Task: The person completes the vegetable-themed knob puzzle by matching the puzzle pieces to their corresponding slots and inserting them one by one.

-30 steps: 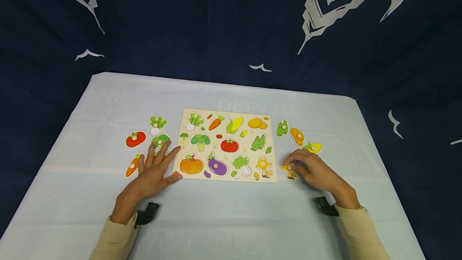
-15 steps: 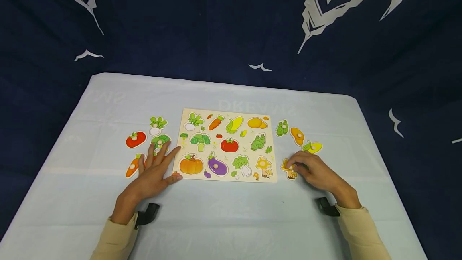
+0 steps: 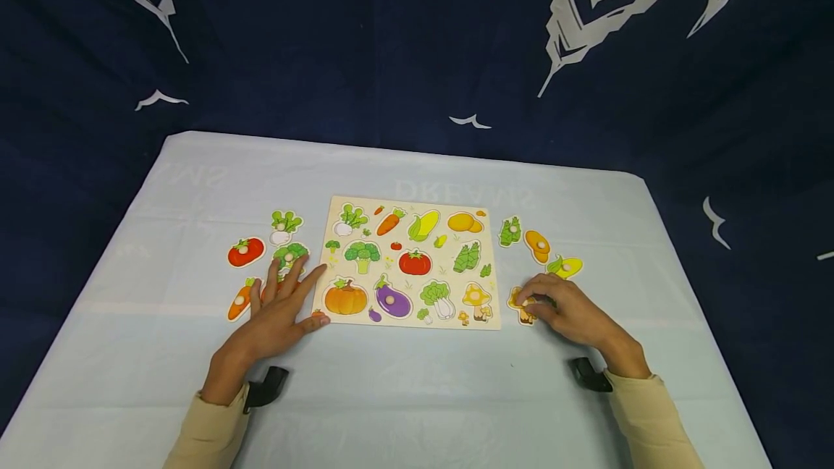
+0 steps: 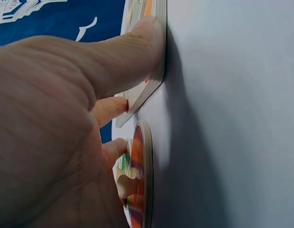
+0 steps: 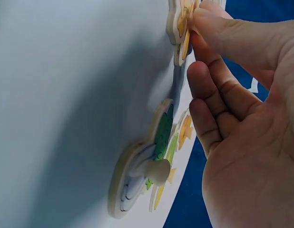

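My left hand [image 3: 280, 317] lies with fingers spread at the left edge of the wooden vegetable puzzle board [image 3: 449, 317], its thumb pressing the near corner. Beneath its palm is an orange knobbed piece [image 4: 137, 175], mostly hidden in the head view. To the right of the board, my right hand [image 3: 570, 310] pinches the knob of the mushroom puzzle piece [image 3: 525, 315] between thumb and index finger; the other fingers curl loosely. This mushroom piece [image 5: 178, 28] lies low at the table. A green and white leafy vegetable piece [image 5: 132, 178] sits below the right palm, covered by the hand in the head view.
Left of the board lie a tomato piece [image 3: 245, 252], a carrot piece [image 3: 239, 300], a radish piece [image 3: 284, 224] and a broccoli piece [image 3: 291, 253]. On the right are a green asparagus-like piece [image 3: 510, 231], a potato piece [image 3: 537, 245] and a corn piece [image 3: 568, 266]. An eggplant piece [image 3: 397, 305] sits in the board.
My right index finger has shifted slightly on the mushroom piece, so more of its cap shows. My left hand and the board stay where they were.
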Demonstrator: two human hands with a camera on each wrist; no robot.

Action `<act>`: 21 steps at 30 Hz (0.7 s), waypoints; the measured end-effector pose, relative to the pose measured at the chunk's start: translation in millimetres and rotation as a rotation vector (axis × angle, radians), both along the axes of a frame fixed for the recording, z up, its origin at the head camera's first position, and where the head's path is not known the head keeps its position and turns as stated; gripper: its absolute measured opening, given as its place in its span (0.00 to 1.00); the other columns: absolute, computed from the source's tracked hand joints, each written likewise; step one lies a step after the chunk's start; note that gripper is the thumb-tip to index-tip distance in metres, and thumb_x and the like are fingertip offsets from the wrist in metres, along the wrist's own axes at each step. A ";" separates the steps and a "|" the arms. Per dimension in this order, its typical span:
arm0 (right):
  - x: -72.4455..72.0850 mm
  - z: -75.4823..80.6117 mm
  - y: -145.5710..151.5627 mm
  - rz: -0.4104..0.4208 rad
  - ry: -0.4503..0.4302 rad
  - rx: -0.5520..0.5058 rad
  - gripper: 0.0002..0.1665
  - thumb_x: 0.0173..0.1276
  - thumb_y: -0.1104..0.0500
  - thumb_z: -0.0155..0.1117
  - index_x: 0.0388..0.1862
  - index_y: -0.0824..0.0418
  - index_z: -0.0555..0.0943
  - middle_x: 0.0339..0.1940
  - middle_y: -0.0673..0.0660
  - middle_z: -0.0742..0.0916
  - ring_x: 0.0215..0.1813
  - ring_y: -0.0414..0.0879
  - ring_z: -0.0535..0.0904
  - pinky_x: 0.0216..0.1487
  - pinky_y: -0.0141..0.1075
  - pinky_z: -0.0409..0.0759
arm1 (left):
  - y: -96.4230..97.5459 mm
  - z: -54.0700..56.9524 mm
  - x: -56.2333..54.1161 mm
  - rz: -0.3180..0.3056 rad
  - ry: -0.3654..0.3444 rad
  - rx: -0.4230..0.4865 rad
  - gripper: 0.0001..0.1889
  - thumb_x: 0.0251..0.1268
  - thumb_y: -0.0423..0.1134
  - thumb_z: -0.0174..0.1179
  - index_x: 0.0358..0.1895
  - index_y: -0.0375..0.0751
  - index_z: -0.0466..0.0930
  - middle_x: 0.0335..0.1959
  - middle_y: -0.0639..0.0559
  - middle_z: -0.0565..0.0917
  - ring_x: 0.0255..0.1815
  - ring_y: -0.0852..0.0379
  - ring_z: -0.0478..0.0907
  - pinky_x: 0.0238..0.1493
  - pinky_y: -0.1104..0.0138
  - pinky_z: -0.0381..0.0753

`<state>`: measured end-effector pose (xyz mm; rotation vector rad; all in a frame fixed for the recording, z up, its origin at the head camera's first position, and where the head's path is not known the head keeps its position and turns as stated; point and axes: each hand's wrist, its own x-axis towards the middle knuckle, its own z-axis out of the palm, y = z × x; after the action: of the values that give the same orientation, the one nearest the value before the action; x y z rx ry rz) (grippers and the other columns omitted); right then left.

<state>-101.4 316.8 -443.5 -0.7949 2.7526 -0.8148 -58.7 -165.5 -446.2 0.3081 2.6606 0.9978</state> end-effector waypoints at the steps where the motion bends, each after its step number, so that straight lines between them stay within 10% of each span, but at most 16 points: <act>1: 0.0 -0.3 -0.1 -0.001 0.000 -0.002 0.15 0.60 0.71 0.72 0.40 0.52 0.85 0.43 0.45 0.85 0.48 0.38 0.78 0.51 0.33 0.78 | -0.1 0.0 0.1 0.001 -0.001 0.000 0.43 0.65 0.45 0.66 0.79 0.47 0.54 0.83 0.39 0.41 0.79 0.29 0.20 0.68 0.29 0.22; 21: -2.8 8.6 -5.6 -0.027 0.014 -0.001 0.15 0.60 0.72 0.72 0.39 0.52 0.85 0.43 0.46 0.86 0.46 0.38 0.79 0.49 0.35 0.81 | -0.2 -1.6 -0.3 -0.001 -0.002 0.000 0.43 0.65 0.45 0.67 0.79 0.47 0.54 0.83 0.39 0.40 0.79 0.29 0.20 0.68 0.30 0.22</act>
<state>-104.2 311.1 -434.9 -0.7677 2.7812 -0.8183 -59.1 -165.7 -447.9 0.3078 2.6583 0.9978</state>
